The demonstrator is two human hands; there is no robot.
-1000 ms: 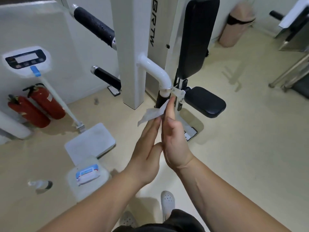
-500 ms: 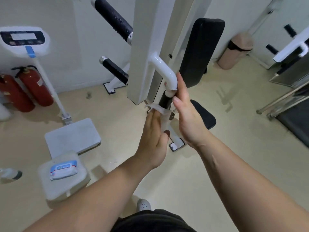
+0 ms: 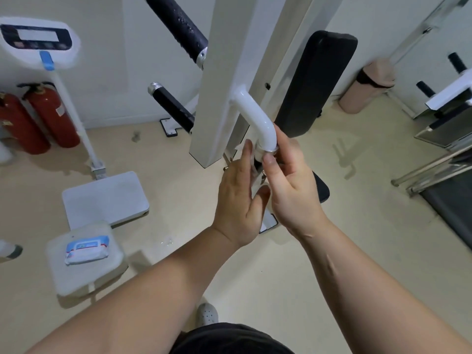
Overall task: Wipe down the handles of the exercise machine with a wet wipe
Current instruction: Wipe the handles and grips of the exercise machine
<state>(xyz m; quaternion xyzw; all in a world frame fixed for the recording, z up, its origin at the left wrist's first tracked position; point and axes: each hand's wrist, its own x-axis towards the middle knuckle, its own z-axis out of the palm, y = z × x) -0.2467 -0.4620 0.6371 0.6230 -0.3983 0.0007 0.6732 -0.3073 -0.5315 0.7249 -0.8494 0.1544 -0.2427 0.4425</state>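
Note:
The white exercise machine point(image 3: 224, 72) has a bent white tube point(image 3: 258, 118) that ends in a short black handle point(image 3: 257, 165), mostly hidden by my hands. My left hand point(image 3: 237, 200) holds the wet wipe point(image 3: 239, 148) against the handle's left side; only a white scrap shows by the index fingertip. My right hand point(image 3: 291, 182) grips the handle's top at the metal collar, thumb in front and fingers curled behind. Two other black handles, an upper handle point(image 3: 178, 24) and a lower handle point(image 3: 171, 106), stick out to the left.
A wet wipe pack point(image 3: 86, 249) lies on a white stool point(image 3: 76, 282) at the lower left. Behind it stand a weighing scale point(image 3: 104, 198) and red fire extinguishers point(image 3: 51, 113). The black back pad point(image 3: 316, 83), a bin point(image 3: 370, 85) and a treadmill point(image 3: 449, 200) are on the right.
Both hands have risen to the handle and closed in on it. The wipe, loose between the fingers a second ago, is now pressed on the handle. My view moved closer.

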